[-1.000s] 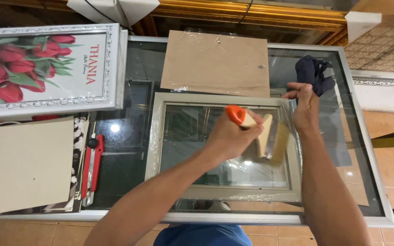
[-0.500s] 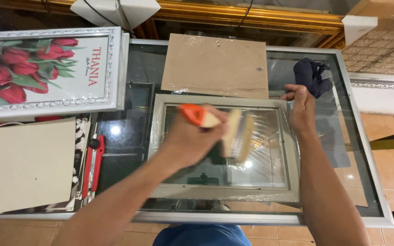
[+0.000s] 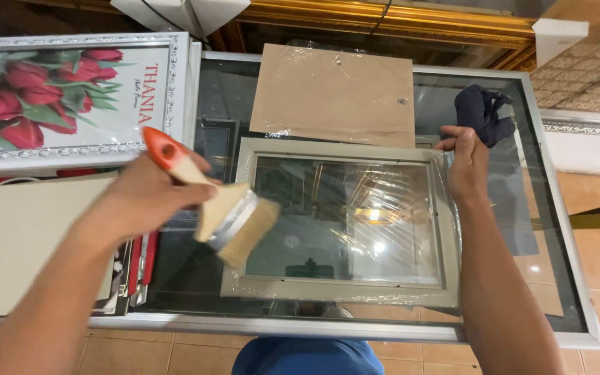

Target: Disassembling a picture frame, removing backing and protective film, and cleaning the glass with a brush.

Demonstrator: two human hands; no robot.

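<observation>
While the glass-topped worktop [image 3: 522, 229] is being viewed from above, a wide paintbrush [image 3: 227, 208] with an orange-tipped handle is being gripped by the left hand [image 3: 144, 201], whose fingers are being wrapped tightly round the handle. The bristles are being held over the left edge of a pale grey picture frame [image 3: 345, 222], which is lying flat at the middle of the worktop and is being covered by clear plastic film. The frame's upper right corner is being pressed by the right hand [image 3: 467, 160], its fingers being kept flat and close together. A brown backing board [image 3: 335, 94] is lying just beyond the frame, a dark cloth [image 3: 480, 111] is lying near the right hand, and a framed tulip picture [image 3: 71, 97] is being propped at the left.
</observation>
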